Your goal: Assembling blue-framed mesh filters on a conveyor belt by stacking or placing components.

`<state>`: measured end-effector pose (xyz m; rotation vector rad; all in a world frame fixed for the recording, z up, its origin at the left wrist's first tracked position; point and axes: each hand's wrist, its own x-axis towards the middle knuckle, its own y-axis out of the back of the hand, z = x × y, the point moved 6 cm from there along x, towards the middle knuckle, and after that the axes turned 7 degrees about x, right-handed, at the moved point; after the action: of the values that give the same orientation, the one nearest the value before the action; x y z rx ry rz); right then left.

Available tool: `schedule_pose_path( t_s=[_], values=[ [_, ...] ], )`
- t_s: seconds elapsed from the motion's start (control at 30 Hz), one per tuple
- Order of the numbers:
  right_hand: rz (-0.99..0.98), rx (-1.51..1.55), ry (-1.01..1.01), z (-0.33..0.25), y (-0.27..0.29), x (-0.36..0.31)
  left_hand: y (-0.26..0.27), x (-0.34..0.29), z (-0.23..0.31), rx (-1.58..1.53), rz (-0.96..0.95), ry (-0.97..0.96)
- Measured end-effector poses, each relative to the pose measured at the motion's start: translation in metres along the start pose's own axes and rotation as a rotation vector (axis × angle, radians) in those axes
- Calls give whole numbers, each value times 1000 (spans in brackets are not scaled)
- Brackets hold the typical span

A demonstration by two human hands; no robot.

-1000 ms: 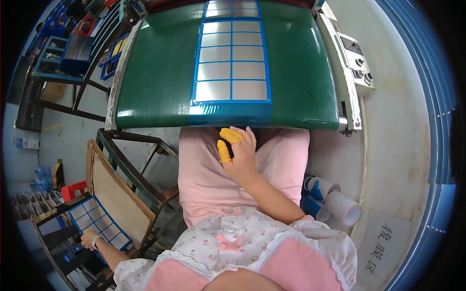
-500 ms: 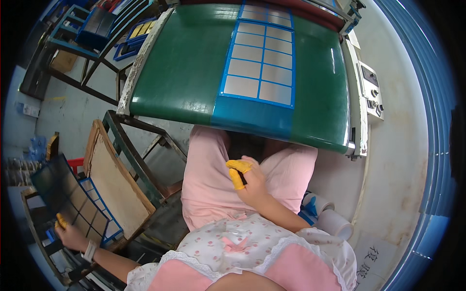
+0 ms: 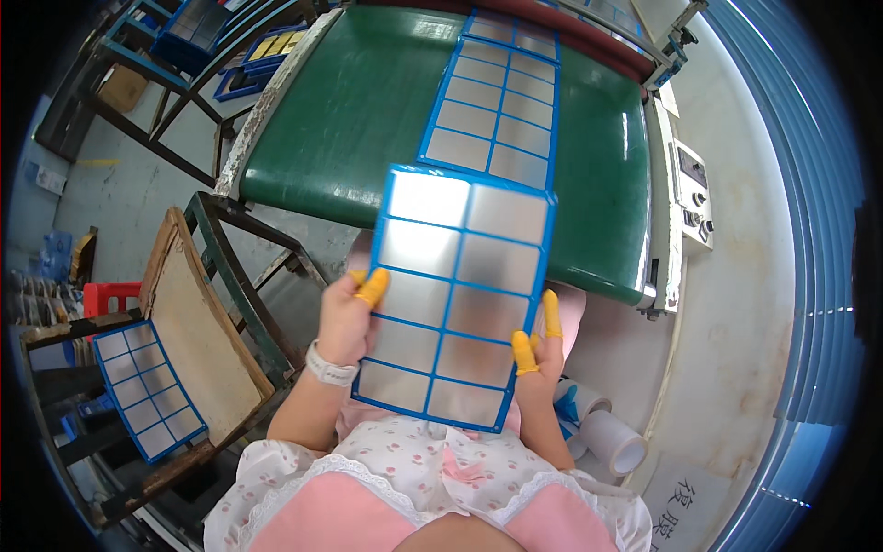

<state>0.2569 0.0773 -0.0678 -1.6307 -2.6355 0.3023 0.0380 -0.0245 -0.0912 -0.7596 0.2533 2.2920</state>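
A thin silvery panel (image 3: 418, 244) with a blue grid and blue border is held up above my lap, tilted toward the belt. My left hand (image 3: 348, 317) grips its left edge, thumb in a yellow finger cot on the front. At the opposite edge, my right hand (image 3: 541, 359) holds the panel, with yellow cots on thumb and a finger. The panel's far end overlaps the front of a green conveyor belt (image 3: 322, 129). A similar gridded panel (image 3: 474, 92) lies flat on the belt, with another beyond it at the roller.
Another gridded panel (image 3: 152, 391) lies on a metal rack at left, beside a worn board (image 3: 207, 322). A dark red roller (image 3: 598, 41) spans the belt's far end. A control box (image 3: 694, 198) is mounted at right, with white rolls (image 3: 612, 442) below it.
My left hand has brought the gridded panel from the rack at left to above my lap. My right hand has moved from my lap to the panel's right edge and taken hold.
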Motion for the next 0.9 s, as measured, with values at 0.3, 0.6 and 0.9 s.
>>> schedule_pose_path(
  t_s=[0.3, 0.6, 0.9],
  values=[
    [239, -56, -99, 19, 17, 22, -25, 29, -1, 86, -83, -172],
    [264, 13, -104, 28, 12, 50, -29, 57, 17, 162, -130, -67],
    [238, 29, -124, 25, 7, 66, -21, 63, 12, 115, -124, -55]
  ],
)
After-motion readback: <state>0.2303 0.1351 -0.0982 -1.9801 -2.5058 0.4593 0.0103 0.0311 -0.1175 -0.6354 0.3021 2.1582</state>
